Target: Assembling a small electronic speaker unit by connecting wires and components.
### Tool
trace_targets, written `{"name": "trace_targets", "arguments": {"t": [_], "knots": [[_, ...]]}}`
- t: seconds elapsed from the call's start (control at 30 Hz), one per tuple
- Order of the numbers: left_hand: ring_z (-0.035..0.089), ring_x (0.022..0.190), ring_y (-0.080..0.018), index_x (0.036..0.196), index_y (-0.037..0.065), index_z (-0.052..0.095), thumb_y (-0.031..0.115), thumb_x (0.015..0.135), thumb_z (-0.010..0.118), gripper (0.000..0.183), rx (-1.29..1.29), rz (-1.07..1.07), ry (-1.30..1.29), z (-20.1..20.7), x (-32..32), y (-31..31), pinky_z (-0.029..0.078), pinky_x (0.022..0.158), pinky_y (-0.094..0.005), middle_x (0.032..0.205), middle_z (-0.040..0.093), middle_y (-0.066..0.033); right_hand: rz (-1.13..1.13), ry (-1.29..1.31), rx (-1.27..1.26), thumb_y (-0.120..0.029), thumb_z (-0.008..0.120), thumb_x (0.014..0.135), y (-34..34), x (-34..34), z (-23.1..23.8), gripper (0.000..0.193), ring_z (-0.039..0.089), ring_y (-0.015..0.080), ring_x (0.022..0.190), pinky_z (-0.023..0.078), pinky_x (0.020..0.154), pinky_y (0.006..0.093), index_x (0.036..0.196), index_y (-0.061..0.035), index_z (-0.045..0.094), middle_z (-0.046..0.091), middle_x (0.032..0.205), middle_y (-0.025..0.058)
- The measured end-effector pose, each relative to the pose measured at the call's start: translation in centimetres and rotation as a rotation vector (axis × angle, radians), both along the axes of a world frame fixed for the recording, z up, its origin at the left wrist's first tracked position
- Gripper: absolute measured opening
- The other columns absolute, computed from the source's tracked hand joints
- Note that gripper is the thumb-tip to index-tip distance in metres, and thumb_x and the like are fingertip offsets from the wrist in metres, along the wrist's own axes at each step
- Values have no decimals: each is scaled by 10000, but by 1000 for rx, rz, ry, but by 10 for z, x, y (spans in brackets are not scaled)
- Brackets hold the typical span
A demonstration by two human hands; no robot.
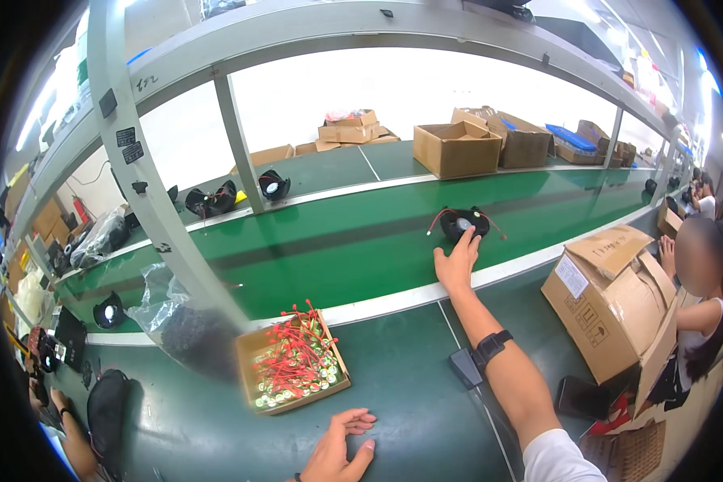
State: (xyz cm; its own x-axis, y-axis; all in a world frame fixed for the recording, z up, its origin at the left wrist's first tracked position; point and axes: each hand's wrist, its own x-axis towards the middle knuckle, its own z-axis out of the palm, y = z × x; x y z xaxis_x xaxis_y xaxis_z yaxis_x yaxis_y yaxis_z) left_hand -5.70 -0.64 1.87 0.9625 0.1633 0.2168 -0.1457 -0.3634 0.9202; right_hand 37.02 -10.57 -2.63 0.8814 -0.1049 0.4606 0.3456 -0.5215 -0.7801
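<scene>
My right hand (459, 259) reaches across to the green belt, its fingertips on the near edge of a black curved housing (463, 223). Red wires stick out from both sides of that housing, and a pale round part shows in its middle. The thumb stands apart from the fingers, so I see no closed grip. My left hand (342, 446) is over the near worktop with fingers loosely bent, thumb apart and nothing in it. Just beyond it sits a shallow cardboard box (345, 376) filled with small green-and-silver cylindrical parts (297, 384) on red wires (296, 347).
A clear plastic bag of dark items (197, 333) leans by the grey post (149, 177). At right stand a large carton (598, 321) and a seated person (703, 305). More black housings (274, 185) and open cartons (456, 153) line the far shelf. Another person's arm (74, 434) shows lower left.
</scene>
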Motion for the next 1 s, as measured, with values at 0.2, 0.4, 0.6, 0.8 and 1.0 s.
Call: {"name": "trace_targets", "arguments": {"t": [0.2, 0.4, 0.6, 0.8, 1.0], "knots": [[609, 1095, -255, 1392, -6, 416, 1, 927, 602, 501, 13, 2, 12, 1, 3, 3, 482, 989, -359, 1210, 610, -168, 5, -34, -85, -216, 733, 805, -12, 17, -1, 928, 283, 568, 1405, 280, 1176, 524, 1531, 70, 231, 176, 1538, 450], [621, 1085, -266, 1390, -7, 418, 11, 933, 604, 494, 1, -10, -2, -1, 6, -1, 492, 980, -366, 1203, 618, -175, 27, -306, -91, -282, 849, 741, -58, 54, -5, 701, 518, 451, 1290, 430, 1073, 453, 1272, 23, 507, 526, 1370, 342], [621, 1100, -279, 1387, -6, 418, 0, 932, 596, 488, 23, -15, 11, 0, 1, 2, 488, 990, -370, 1206, 619, -185, 115, 72, -275, -257, 898, 697, -88, 65, 46, 679, 654, 423, 1080, 514, 934, 458, 1226, -32, 537, 688, 1146, 234], [619, 1107, -280, 1380, -6, 424, -20, 923, 581, 484, 6, -26, 46, -2, 0, 3, 484, 999, -372, 1202, 619, -187, 19, 40, -340, -158, 858, 732, -103, 83, 54, 543, 658, 393, 1109, 521, 969, 454, 1229, -41, 673, 700, 1171, 210], [620, 1097, -281, 1374, -4, 429, -16, 921, 574, 475, 7, -30, 34, -2, 0, 4, 485, 985, -371, 1186, 622, -181, 65, -79, -486, -5, 749, 780, -116, 84, 70, 437, 648, 402, 1097, 518, 973, 456, 1203, -106, 705, 710, 1147, 178]]}}
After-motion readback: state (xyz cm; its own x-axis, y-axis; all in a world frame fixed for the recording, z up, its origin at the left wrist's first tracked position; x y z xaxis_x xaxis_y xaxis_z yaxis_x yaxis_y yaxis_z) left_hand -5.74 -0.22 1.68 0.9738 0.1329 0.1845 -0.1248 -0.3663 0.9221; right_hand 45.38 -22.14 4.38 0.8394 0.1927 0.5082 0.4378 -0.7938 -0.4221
